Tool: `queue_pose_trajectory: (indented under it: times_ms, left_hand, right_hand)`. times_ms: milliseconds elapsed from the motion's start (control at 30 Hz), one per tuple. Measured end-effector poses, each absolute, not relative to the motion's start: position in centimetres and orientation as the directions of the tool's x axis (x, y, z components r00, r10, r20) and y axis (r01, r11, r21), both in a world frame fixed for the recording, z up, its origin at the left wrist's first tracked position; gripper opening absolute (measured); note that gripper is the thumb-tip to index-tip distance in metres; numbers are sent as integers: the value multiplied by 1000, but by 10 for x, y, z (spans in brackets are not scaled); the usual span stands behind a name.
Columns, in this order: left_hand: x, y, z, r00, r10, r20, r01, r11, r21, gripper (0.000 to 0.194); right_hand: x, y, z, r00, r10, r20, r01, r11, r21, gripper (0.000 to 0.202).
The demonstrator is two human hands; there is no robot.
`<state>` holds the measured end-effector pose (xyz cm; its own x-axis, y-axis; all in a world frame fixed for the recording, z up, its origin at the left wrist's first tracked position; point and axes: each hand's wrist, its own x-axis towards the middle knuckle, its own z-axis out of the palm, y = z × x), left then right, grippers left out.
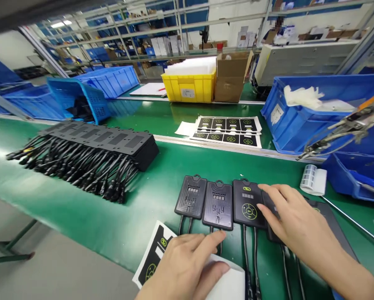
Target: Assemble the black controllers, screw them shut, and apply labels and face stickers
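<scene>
My left hand [187,262] holds a bent sheet of black labels [151,260] with white backing near the front edge of the bench. Several black controllers lie in a row with cables toward me. Two on the left [190,198] [218,208] have bare faces with small displays. The third controller [248,204] carries a black label with green markings. My right hand [291,212] rests over the controllers right of it, thumb and index finger apart at its right edge, partly hiding the units beneath.
Stacked black units with cables [102,141] stand at left. Label sheets [227,131] lie behind the row. A yellow bin [190,85], cardboard box [232,79] and blue bin [274,114] stand farther back. A label roll [312,179] and thin rod [355,221] are at right.
</scene>
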<state>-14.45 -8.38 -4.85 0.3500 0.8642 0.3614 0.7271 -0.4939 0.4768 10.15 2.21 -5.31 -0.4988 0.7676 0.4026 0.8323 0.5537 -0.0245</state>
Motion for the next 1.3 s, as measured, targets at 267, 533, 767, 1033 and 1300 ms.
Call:
queue_pose_trajectory:
  times_ms: [267,533,767,1033,1300]
  left_hand:
    - [-140,-90,-4,124,879,461,441,-465,767,22]
    - [-138,-63,15,-74,934,351,421,-289,860,21]
    - [-132,-20,20,-182,976,120,-230,-161,960,40]
    - [-122,-19,-45,190,955,-228,-412,288,864,53]
    - [-113,-20,-39,114,974,-196,-574,226,787,29]
  right_hand:
    - [80,-33,-14,-714,692,109,396,528,-751,67]
    - [72,-42,31,-567,606,557,371,792,-484,5]
    - [36,-55,12,-656,204,726,394,914,99,14]
    - [54,2,-45,-579,377,723,492,868,-58,13]
    - [55,-27,-32,-702,171,691,314,946,84,29]
